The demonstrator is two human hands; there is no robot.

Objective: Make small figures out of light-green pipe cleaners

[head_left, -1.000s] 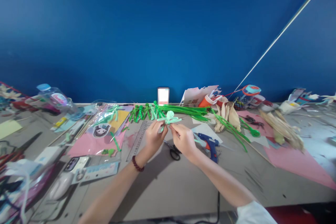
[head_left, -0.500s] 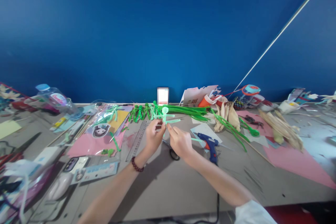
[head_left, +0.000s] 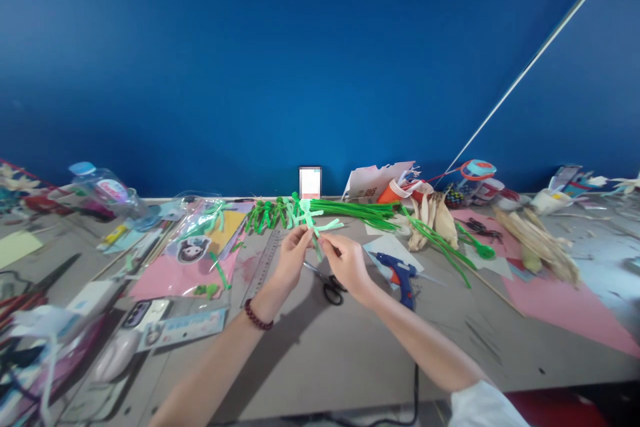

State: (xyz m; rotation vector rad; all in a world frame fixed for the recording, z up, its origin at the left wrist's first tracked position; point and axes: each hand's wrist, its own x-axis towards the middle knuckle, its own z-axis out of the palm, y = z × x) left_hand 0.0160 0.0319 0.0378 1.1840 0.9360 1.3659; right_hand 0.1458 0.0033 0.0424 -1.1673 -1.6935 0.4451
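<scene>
Both my hands hold a pale green pipe-cleaner figure [head_left: 307, 209] above the middle of the table, its round head upward and its limbs spread. My left hand [head_left: 293, 257], with a dark red bead bracelet at the wrist, pinches its lower part from the left. Fingers of my right hand [head_left: 349, 265] are closed on the same part from the right. Below the hands lie black-handled scissors [head_left: 333, 290], partly covered by my right hand. Behind the figure, several green pipe-cleaner figures [head_left: 267, 215] and a bundle of green pipe cleaners [head_left: 360, 211] lie along the back.
To the right lies a blue glue gun [head_left: 404, 275] with its cable. A clear ruler [head_left: 263, 268] and pink paper [head_left: 160, 277] are on the left. A phone [head_left: 311, 183] leans on the blue wall. A bottle [head_left: 107, 187] stands at the back left.
The figure has tilted and shifted slightly left and up in my hands. My right hand has turned a little, and more of the scissors shows beneath it.
</scene>
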